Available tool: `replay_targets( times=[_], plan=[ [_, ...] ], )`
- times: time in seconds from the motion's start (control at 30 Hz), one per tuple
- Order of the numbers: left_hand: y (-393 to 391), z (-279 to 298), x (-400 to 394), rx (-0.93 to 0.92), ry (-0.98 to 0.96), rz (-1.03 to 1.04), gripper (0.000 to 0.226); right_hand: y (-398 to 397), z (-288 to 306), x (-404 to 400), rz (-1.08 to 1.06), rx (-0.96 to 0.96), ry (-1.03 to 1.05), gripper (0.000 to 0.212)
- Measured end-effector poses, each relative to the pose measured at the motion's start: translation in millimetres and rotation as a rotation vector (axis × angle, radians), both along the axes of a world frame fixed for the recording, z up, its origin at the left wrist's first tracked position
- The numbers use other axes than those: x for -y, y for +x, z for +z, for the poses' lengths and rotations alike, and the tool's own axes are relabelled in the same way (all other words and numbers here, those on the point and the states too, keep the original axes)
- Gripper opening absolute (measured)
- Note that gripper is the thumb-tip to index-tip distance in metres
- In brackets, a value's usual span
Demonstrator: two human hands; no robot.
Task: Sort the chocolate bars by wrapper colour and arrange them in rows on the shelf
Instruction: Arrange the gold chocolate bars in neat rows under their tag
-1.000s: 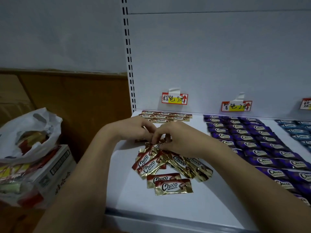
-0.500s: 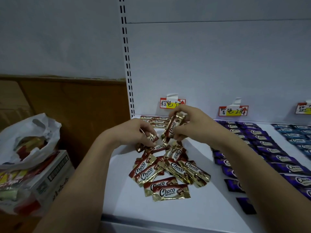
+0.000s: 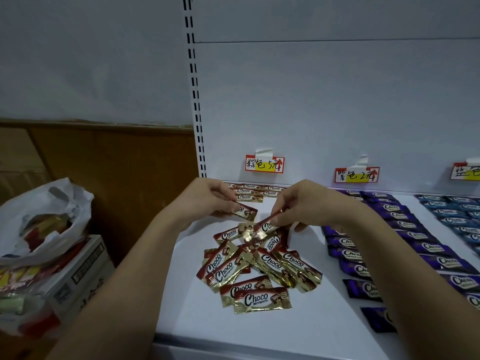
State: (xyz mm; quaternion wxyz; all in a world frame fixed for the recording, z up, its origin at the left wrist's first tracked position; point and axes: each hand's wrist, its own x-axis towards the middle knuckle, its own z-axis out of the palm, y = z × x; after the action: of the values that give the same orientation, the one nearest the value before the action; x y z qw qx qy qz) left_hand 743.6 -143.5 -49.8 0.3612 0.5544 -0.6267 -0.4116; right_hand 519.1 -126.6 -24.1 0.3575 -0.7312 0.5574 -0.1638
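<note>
Head view — left hand (image 3: 207, 201) pinches one brown bar (image 3: 245, 212), right hand (image 3: 306, 206) another (image 3: 267, 224), above the pile (image 3: 257, 266).

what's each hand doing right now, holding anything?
Left hand: closed on one brown-and-gold bar, pinched above the shelf.
Right hand: closed on another brown-and-gold bar, lifting its end at the top of the loose pile.
</note>
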Motion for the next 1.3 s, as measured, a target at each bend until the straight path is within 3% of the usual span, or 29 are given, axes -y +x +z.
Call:
replay_targets(
  times=[0.1, 0.23, 0.33, 0.57, 1.07, 1.3],
  plan=[
    [3, -3, 2, 0.113, -0.013, -0.003, 0.013, -1, 0, 0, 0.032, -0.096, -0.099, 0.004],
    [7, -6, 2, 0.087, 0.025, -0.002, 0.013, -7, 4, 0, 0.047, -0.013, -0.067, 0.005],
    [6, -12, 3, 0.004, 0.020, -0.011, 0.017, -11, 4, 4, -0.025, 0.029, -0.073, 0.007],
    [1, -20, 8, 0.125, -0.117, -0.006, 0.013, -20, -1, 17, -0.245, 0.047, -0.120, 0.005],
    [19, -29, 21, 0.317, -0.172, 0.033, 0.016, 10, -8, 75, -0.326, -0.084, -0.054, 0.009],
    [19, -29, 23, 0.328, -0.180, 0.019, 0.016, 13, -21, 82, -0.302, -0.189, -0.168, 0.008]
  ],
)
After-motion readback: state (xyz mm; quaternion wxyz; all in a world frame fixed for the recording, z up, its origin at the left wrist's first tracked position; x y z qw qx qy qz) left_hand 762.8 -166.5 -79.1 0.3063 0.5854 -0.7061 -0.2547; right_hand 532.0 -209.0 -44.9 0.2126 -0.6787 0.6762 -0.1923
